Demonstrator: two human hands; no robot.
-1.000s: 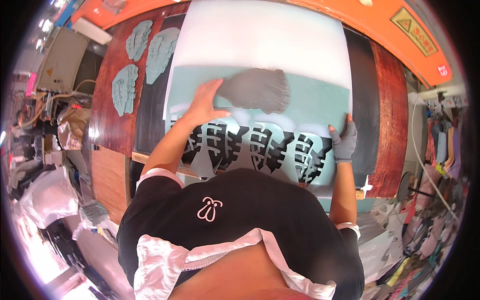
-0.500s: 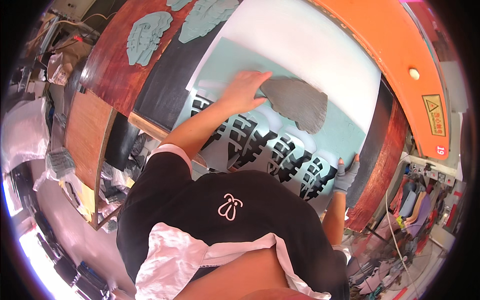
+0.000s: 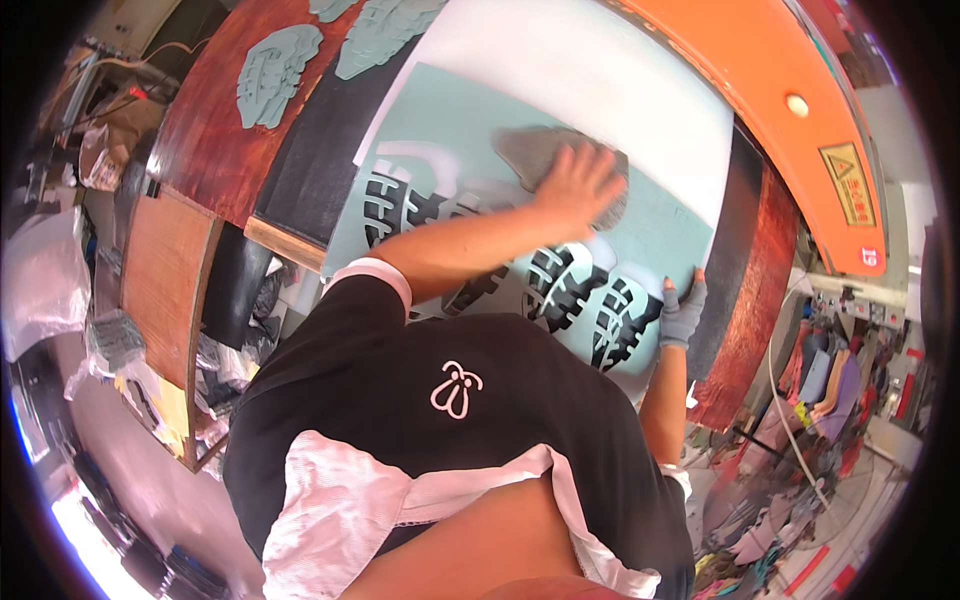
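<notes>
My left hand point(image 3: 585, 185) lies over a dark grey, flat cutting die point(image 3: 530, 155) with a rounded outline, its bare fingers spread across the top. Under the die is a pale teal sheet point(image 3: 440, 110), with a row of sole-shaped areas with black slots point(image 3: 555, 285) along its near half. My left forearm crosses above part of that row and hides some of it. At the sheet's right edge rests my right hand point(image 3: 683, 312), in a grey fingerless glove. Its thumb and forefinger point away from me and stand apart; the other fingers are hard to make out.
A white board point(image 3: 590, 60) lies beneath the sheet. Beyond it an orange machine beam point(image 3: 770, 70) with a yellow warning label curves across the right. Stacked teal cut pieces point(image 3: 278, 75) lie on the reddish-brown table point(image 3: 190, 150) at the far left. Hanging coloured pieces point(image 3: 825, 390) are at right.
My left hand has moved right, from the die's left end onto its top, with the fingers now spread. My right hand stays at the sheet's edge. The whole view has shifted slightly.
</notes>
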